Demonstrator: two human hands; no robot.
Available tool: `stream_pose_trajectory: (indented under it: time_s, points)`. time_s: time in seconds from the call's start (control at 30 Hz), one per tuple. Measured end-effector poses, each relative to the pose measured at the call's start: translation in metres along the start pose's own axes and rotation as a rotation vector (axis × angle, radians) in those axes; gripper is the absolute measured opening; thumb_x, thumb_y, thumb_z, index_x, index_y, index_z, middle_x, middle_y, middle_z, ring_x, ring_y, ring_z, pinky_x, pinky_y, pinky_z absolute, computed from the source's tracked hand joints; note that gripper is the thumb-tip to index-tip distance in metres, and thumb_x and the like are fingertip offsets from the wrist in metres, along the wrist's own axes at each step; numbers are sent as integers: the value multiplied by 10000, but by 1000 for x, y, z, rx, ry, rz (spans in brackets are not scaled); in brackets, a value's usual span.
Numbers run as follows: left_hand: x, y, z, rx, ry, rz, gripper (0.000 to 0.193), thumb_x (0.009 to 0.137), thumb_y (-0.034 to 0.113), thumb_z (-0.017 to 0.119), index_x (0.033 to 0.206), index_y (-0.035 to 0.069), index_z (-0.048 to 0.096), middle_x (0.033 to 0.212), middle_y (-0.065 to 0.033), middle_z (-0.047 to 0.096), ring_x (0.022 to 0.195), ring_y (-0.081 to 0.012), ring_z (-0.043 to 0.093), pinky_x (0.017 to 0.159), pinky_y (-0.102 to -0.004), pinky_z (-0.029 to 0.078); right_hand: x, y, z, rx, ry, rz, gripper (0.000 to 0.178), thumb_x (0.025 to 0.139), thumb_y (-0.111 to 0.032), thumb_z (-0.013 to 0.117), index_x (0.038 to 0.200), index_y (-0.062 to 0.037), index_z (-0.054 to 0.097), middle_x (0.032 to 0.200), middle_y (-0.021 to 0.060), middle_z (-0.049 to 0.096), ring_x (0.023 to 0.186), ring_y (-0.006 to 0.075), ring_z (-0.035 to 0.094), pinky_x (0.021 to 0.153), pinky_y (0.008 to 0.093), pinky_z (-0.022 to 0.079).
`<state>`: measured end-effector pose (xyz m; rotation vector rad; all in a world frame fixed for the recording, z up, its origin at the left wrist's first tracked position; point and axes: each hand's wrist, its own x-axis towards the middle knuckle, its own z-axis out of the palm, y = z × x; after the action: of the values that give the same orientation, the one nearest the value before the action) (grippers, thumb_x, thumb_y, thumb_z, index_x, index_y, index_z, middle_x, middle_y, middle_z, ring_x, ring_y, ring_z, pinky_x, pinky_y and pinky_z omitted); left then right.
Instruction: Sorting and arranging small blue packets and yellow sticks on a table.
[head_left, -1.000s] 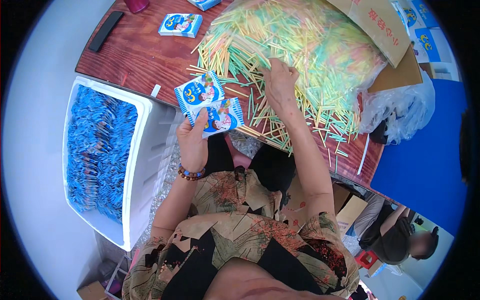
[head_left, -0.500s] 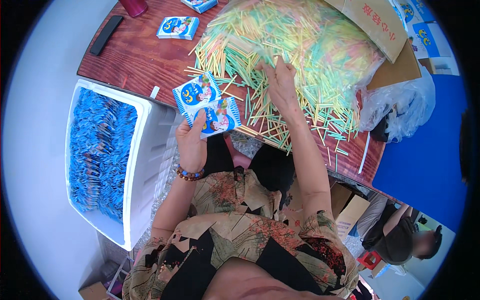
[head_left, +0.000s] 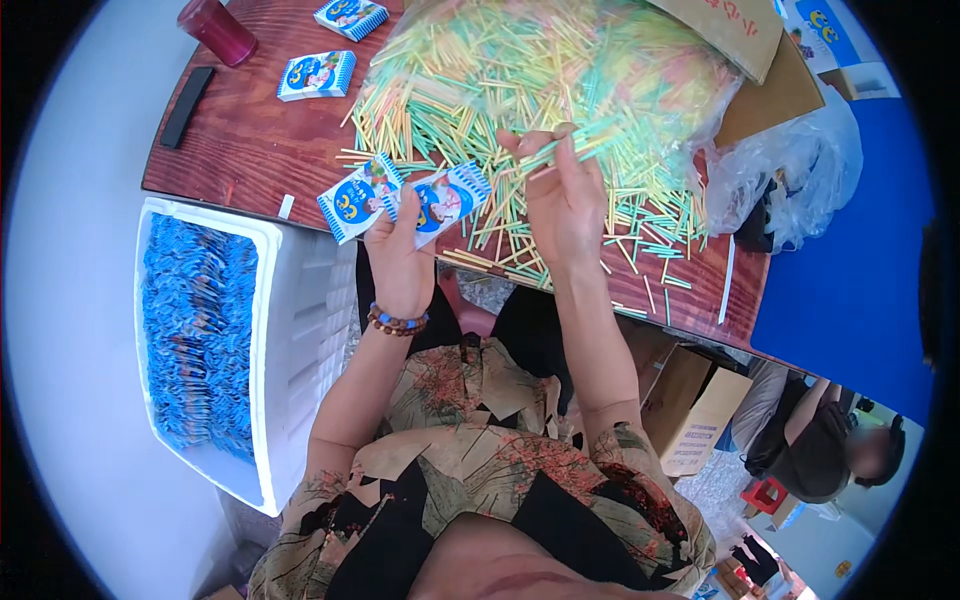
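My left hand (head_left: 400, 270) pinches two small blue-and-white printed packets under the thumb, fanned apart over the table's near edge. One packet (head_left: 345, 208) tilts left, and the other packet (head_left: 455, 195) tilts right. My right hand (head_left: 568, 215) is palm up, with several short, thin straws (head_left: 595, 138) in green and yellow between thumb and fingers. Beneath and beyond it spreads a large heap of straws (head_left: 430, 110) in yellow, green and pink. Part of this heap is inside a clear plastic bag (head_left: 660, 70).
At my left stands a white foam box (head_left: 262, 370) packed with blue packets. Two stacks of packets (head_left: 316, 76), a black bar (head_left: 187, 108) and a red cup (head_left: 222, 35) sit at the table's far left. Right are a cardboard box (head_left: 775, 100) and a plastic bag (head_left: 815, 180). A person (head_left: 810, 450) sits beyond.
My right hand has turned palm up and lifted several straws from the heap. My left hand has shifted slightly right, and its two packets have spread further apart. The view has shifted a little.
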<state>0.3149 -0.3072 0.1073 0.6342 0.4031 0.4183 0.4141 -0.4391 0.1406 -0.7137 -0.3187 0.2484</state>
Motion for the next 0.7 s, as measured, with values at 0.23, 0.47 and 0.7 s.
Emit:
stream_pose_trajectory:
  time_s: [0.23, 0.47, 0.7]
  points:
    - [6, -13, 8, 3, 7, -3, 166, 976, 157, 542, 1022, 21, 625, 1020, -68, 680, 896, -141, 664, 787, -305, 551, -10, 1, 35, -233, 124, -173, 249, 1019, -238, 401, 1090, -18, 492, 989, 195, 654, 1129, 356, 569, 1045, 491, 326]
    - [5, -20, 14, 46, -3, -25, 201, 977, 183, 546, 984, 10, 648, 969, -65, 693, 855, -117, 664, 762, -286, 543, -15, 10, 31, -344, 126, -126, 232, 1026, -228, 375, 1102, -30, 468, 1014, 199, 655, 1167, 340, 550, 1038, 486, 340]
    - [4, -22, 17, -3, -2, -41, 225, 984, 191, 532, 998, 3, 655, 986, -80, 695, 852, -127, 668, 768, -294, 546, -9, 17, 29, -344, 127, -198, 222, 1028, -224, 368, 1144, -47, 435, 1106, 213, 639, 1289, 341, 439, 1089, 475, 263]
